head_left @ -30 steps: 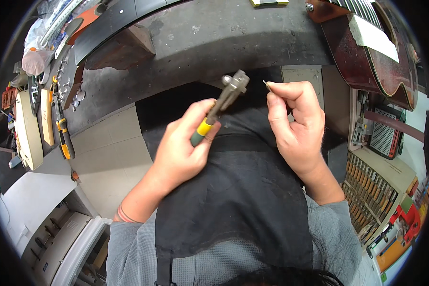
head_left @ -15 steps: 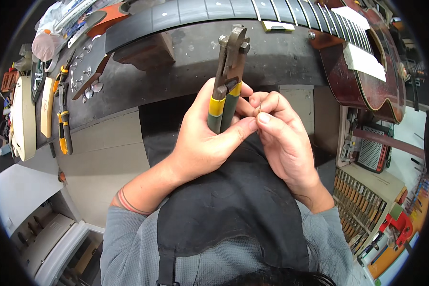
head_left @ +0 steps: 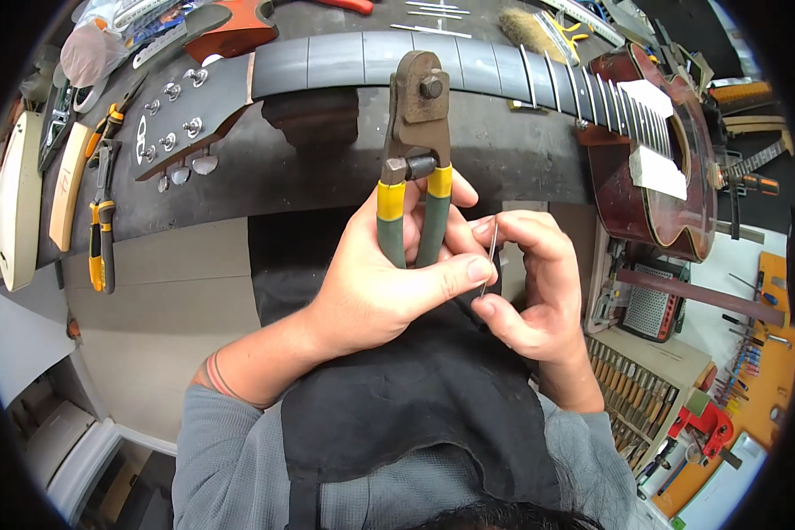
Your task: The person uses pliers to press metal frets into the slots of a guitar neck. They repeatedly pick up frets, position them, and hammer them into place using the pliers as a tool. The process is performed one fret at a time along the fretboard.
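Observation:
My left hand [head_left: 380,291] is wrapped round the green and yellow handles of a hand cutter [head_left: 421,115], whose metal jaws point up. Its thumb and forefinger also pinch a short, thin piece of fret wire [head_left: 492,249], held nearly upright. Beside it, my right hand [head_left: 539,291] has its forefinger at the wire's upper end and its thumb by the lower end; the other fingers are curled. Behind the cutter, a guitar neck [head_left: 336,62] lies across the bench. Metal frets sit in the part nearer the body, while the headstock end shows bare slots.
The dark red guitar body [head_left: 623,177] rests at the right, with white paper [head_left: 658,174] on it. Pliers [head_left: 102,230] lie at the bench's left edge beside a wooden strip [head_left: 69,190]. Loose fret wires [head_left: 433,12] lie beyond the neck. A file rack [head_left: 632,380] stands at lower right.
The cutter has turned to show its jaws' broad side. My right thumb has moved down away from my left thumb, baring more of the wire. The view has shifted, showing more of the bench's far side.

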Action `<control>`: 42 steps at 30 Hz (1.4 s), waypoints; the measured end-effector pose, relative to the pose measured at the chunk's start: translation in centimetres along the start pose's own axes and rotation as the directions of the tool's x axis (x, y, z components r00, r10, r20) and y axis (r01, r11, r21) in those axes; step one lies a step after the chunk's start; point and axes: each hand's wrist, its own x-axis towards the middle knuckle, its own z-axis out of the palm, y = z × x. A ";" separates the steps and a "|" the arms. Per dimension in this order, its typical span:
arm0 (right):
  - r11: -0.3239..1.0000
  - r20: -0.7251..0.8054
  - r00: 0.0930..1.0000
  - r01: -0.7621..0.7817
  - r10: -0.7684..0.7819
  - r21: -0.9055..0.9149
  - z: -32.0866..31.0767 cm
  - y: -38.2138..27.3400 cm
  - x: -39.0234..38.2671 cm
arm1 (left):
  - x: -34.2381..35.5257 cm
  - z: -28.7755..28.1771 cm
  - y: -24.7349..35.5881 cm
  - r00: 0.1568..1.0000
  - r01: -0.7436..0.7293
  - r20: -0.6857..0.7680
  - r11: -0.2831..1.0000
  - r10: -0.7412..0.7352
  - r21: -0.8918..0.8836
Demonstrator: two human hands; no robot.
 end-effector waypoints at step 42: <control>0.405 0.443 0.842 0.305 0.309 -0.862 -7.7 -4.3 20.4 | 6.1 -8.7 3.7 0.762 -0.400 0.642 0.717 -0.087 0.571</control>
